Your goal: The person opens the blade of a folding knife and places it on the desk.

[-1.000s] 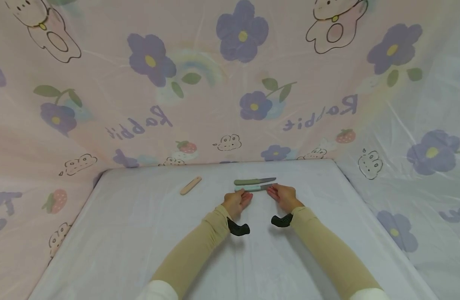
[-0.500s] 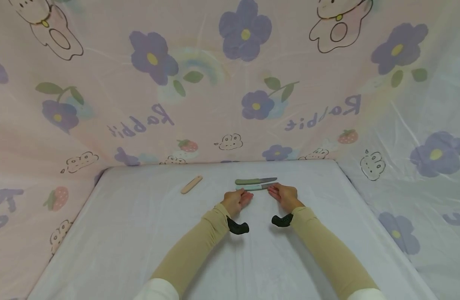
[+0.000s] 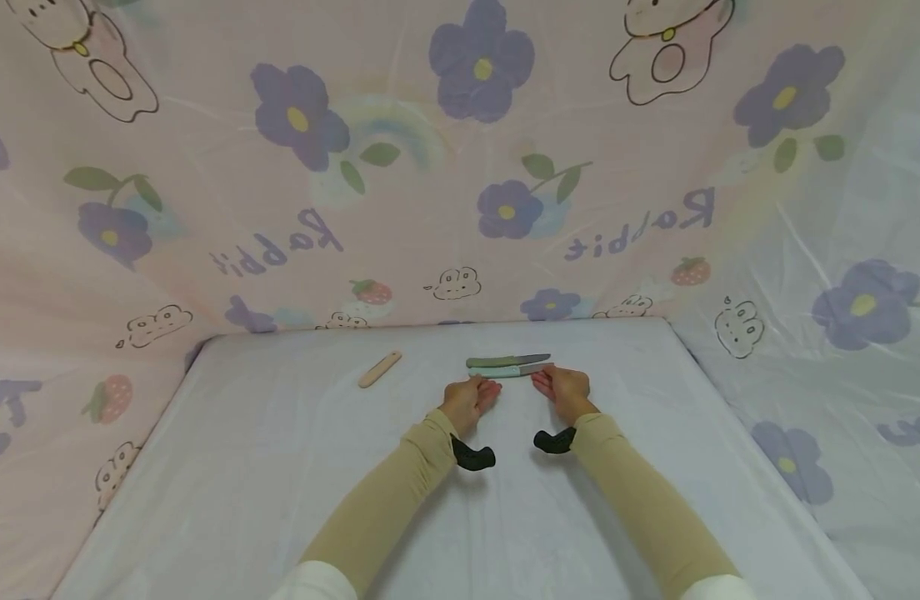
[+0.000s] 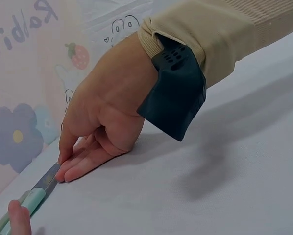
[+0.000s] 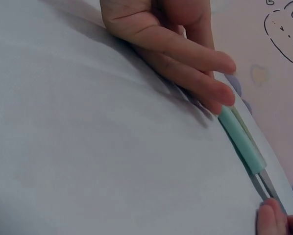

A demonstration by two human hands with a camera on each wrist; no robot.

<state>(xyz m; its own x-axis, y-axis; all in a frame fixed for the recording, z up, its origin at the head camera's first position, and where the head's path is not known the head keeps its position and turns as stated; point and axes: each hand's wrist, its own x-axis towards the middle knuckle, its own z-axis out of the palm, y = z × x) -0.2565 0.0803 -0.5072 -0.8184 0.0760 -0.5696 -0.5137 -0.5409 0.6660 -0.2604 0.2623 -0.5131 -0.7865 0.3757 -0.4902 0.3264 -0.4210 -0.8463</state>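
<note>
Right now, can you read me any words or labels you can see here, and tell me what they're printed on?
"Rabbit", mirrored, on the pink backdrop sheet, left of centre.
"Rabbit", mirrored again, on the same sheet, right of centre.
Part of the same word, cut off, shows on that sheet in the left wrist view.
The two knives and the wooden stick show no readable marking.

Soft, even, bright light; faint shadows lie under the forearms on the bench (image 3: 280, 467). The head view bends at its edges; wrist close-ups are slightly blurred.
</note>
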